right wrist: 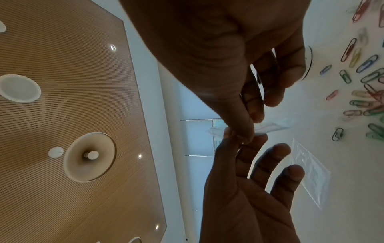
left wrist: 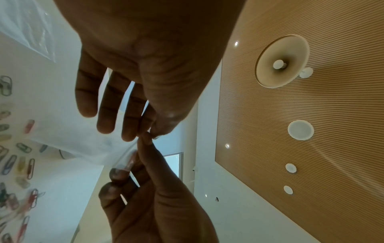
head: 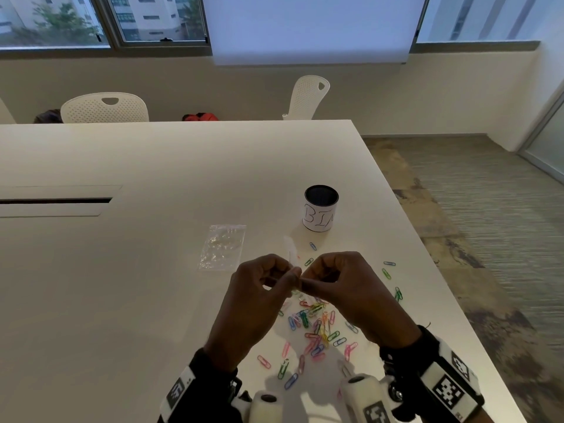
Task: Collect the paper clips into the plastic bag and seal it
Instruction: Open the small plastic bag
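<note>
My left hand (head: 290,277) and right hand (head: 309,280) meet above the table, thumbs and forefingers pinching the edge of a small clear plastic bag (head: 289,250) that sticks up between them. In the left wrist view the left hand (left wrist: 151,131) and right hand (left wrist: 143,143) hold the bag (left wrist: 83,143) by its rim. In the right wrist view the bag (right wrist: 272,126) shows beyond the right hand (right wrist: 251,129). Several coloured paper clips (head: 314,325) lie scattered on the white table (head: 137,300) below my hands.
A second clear plastic bag (head: 222,247) lies flat on the table, left of my hands. A black cup with a white label (head: 321,209) stands behind them. The table's right edge (head: 427,270) runs close to the outer clips. Chairs stand at the far side.
</note>
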The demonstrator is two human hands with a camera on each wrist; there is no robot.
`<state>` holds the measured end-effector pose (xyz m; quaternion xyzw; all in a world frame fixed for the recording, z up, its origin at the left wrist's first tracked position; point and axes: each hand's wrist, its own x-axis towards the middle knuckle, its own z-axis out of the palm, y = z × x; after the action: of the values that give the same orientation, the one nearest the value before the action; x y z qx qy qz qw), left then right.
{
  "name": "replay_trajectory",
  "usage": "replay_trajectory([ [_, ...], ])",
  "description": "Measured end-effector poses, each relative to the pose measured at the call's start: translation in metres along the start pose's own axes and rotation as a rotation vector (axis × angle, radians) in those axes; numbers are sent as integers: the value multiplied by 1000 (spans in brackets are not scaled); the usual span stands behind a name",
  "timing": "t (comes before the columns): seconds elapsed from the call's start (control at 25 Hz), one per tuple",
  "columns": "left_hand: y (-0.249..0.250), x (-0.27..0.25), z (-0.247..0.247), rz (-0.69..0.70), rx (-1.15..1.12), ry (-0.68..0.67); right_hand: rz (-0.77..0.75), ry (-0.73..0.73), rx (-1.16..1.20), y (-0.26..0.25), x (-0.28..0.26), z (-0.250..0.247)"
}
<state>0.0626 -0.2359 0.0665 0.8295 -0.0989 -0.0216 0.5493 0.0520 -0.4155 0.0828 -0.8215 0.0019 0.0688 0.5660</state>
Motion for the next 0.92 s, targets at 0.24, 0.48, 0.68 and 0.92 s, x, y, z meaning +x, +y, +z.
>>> replay_trajectory([
  [0.24, -6, 6, 3, -27, -53, 38, -38, 10, -14, 4, 7, 1],
  [0.48, -8, 9, 15, -54, -116, 143, -130, 151, -176, 3, 14, 10],
  [0.68, -5, 13, 14, -24, -21, 143, -109, 151, -202, 6, 18, 13],
  [0.92, -5, 12, 16, -60, -15, 122, -65, 176, -163, 13, 16, 19],
])
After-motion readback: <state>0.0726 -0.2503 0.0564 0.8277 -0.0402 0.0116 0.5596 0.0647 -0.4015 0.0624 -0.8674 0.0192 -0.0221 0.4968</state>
